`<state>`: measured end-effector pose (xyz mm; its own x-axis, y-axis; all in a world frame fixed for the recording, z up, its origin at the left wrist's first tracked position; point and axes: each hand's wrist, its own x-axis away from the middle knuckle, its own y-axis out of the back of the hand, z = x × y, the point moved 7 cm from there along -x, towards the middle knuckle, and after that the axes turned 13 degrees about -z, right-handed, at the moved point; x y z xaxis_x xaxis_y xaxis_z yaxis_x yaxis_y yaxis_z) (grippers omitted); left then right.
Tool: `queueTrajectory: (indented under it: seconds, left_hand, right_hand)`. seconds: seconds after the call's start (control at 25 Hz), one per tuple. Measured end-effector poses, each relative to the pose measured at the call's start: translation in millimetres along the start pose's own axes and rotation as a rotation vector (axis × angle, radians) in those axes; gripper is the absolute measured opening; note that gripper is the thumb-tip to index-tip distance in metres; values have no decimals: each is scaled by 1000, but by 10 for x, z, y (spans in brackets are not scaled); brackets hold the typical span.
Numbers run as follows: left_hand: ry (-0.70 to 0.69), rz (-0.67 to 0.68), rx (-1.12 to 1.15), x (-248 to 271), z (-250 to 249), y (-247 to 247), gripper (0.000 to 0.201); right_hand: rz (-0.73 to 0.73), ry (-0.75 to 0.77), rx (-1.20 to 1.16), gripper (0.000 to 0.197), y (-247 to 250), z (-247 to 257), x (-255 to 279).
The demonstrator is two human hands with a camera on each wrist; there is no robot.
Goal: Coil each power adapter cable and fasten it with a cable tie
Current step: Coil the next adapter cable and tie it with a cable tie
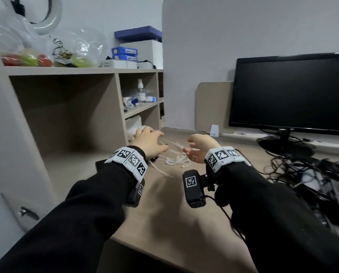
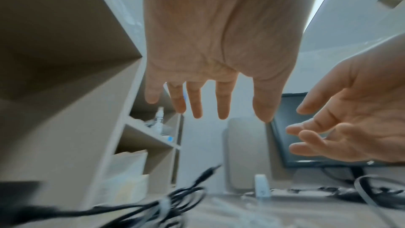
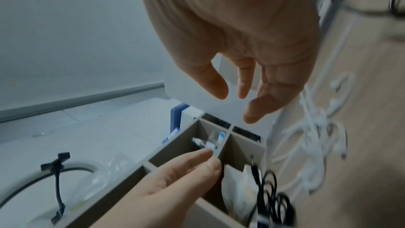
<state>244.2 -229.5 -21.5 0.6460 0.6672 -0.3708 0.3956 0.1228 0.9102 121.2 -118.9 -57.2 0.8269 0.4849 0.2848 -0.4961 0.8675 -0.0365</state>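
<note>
Both hands hover over the desk (image 1: 164, 213). My left hand (image 1: 149, 141) is palm down with fingers spread and straight, holding nothing; the left wrist view shows its fingers (image 2: 221, 103) apart. Beneath it lies a coiled black adapter cable (image 2: 175, 202) with a pale tie (image 2: 165, 204) round the bundle and its barrel plug (image 2: 208, 172) sticking out. Its black adapter block (image 1: 100, 163) peeks out behind my left wrist. My right hand (image 1: 198, 148) faces left, fingers relaxed and empty (image 3: 245, 79). Loose white cable ties (image 1: 174, 156) (image 3: 317, 127) lie between the hands.
A heap of black adapters and tangled cables (image 1: 312, 174) fills the desk's right side under a dark monitor (image 1: 290, 91). A beige shelf unit (image 1: 66, 107) stands close on the left, with small bottles and boxes in its cubbies. A small white device (image 1: 215, 131) sits by the back partition.
</note>
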Motion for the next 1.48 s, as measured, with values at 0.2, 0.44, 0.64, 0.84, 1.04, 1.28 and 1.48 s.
queueTrajectory:
  seconds: [0.2,0.44,0.64,0.84,1.04,1.28,1.48]
  left_hand:
    - [-299,207,204,37,-1292,-294,33]
    - [-457,352,319,174,-2423,-689,21]
    - [-548,547,276,245,-2925,-922,20]
    - [-591,667,250,423,-3129,-1035,23]
    - [-591,695,149,544,-3129,-1090,35]
    - [-628,642,-36,629,-3157,-1122,68]
    - [-601,340,170,357,-3010,-659,86]
  right_hand:
    - [-135,61,40,7,1005,310,50]
    - [-282,103,0,12,2114,399,70]
    - [-305,86,-45,15,2590,441,71]
    - [-306,64,-46,13,2793,439,24]
    - [-304,19,-42,16,2800,308,-37]
    - [-289,25,-49,14,2778,277,-19]
    - [-264,59,-82,10,2712,346,-36]
